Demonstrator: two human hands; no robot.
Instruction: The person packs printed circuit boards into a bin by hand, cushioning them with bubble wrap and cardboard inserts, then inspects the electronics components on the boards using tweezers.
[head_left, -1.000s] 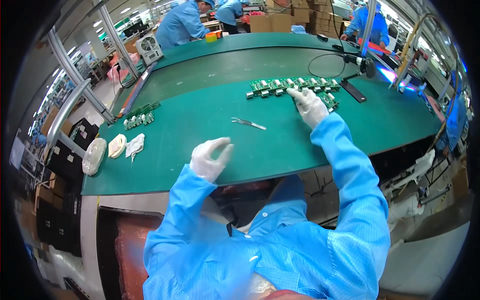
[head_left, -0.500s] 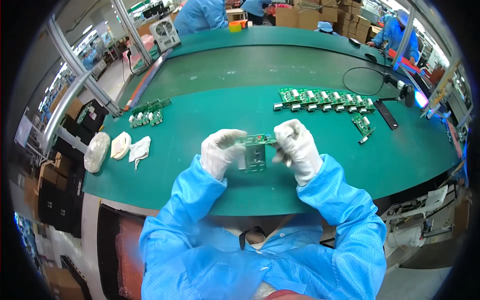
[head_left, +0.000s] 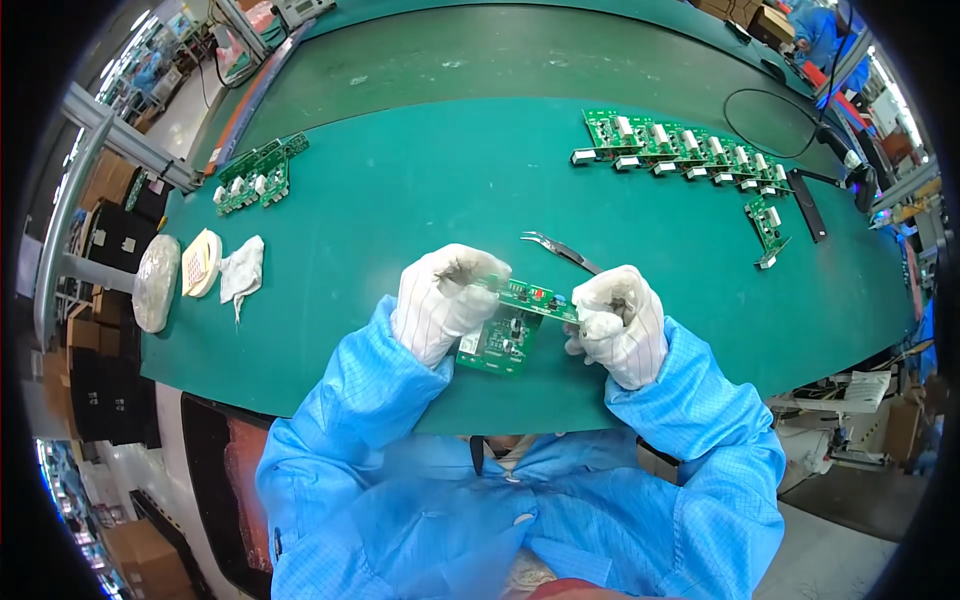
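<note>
A green circuit board assembly [head_left: 505,340] is held between my two gloved hands near the table's front edge. It has a narrow strip of board along its top and a wider board below. My left hand [head_left: 445,300] is closed on its left end, fingers curled. At the strip's right end, my right hand [head_left: 622,322] pinches with bent fingers. Behind the board are dark, curved-tip tweezers [head_left: 562,250]; their rear end disappears behind my right hand, so I cannot tell whether it touches them.
On the green table [head_left: 400,180], a row of circuit boards [head_left: 690,150] lies far right, with a single board [head_left: 766,232] nearer. More boards [head_left: 258,178] stand at left. A white cloth [head_left: 242,270], cream-coloured object [head_left: 201,263] and wrapped bundle [head_left: 157,284] line the left edge. A scanner [head_left: 848,160] stands right.
The view has tilted downward, so the table appears higher. The board now shows more of its lower face between my hands. The tweezers have come into sight behind it.
</note>
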